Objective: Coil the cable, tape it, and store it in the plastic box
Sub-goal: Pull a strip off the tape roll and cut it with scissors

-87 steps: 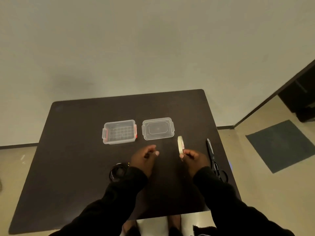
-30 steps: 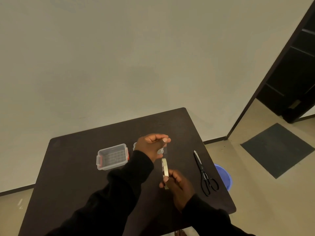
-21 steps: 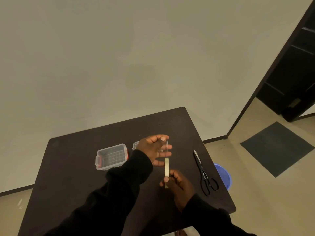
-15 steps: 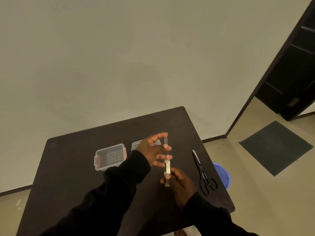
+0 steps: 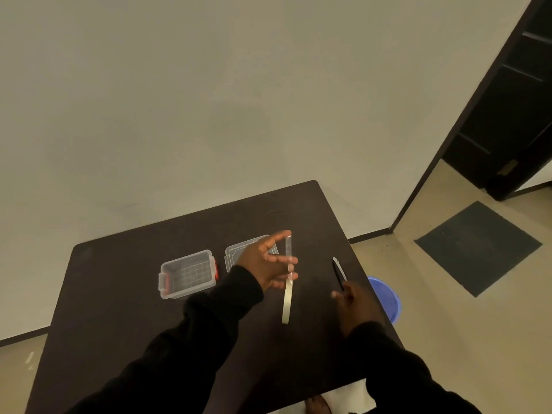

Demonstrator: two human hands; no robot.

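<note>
My left hand (image 5: pixel 265 264) is raised over the table with its fingers spread. The end of a clear tape strip (image 5: pixel 288 249) sticks to its fingertips. The pale tape roll (image 5: pixel 286 303) hangs edge-on below that strip. My right hand (image 5: pixel 354 303) lies apart from the roll, over the handles of the black scissors (image 5: pixel 338 268); only the blades show, and the grip is hidden. The clear plastic box (image 5: pixel 188 274) with red latches stands open on the dark table (image 5: pixel 119 294). Its lid (image 5: pixel 236 253) lies beside it, partly behind my left hand. The cable is out of sight.
A blue bucket (image 5: pixel 386 297) stands on the floor just past the table's right edge. A dark mat (image 5: pixel 478 246) lies on the floor further right. A dark doorway (image 5: pixel 507 115) opens at the upper right. My sleeves cover the table's near part.
My right hand has let go of the tape roll and moved right onto the scissors. My left hand has pulled the strip up, and the roll now hangs from it.
</note>
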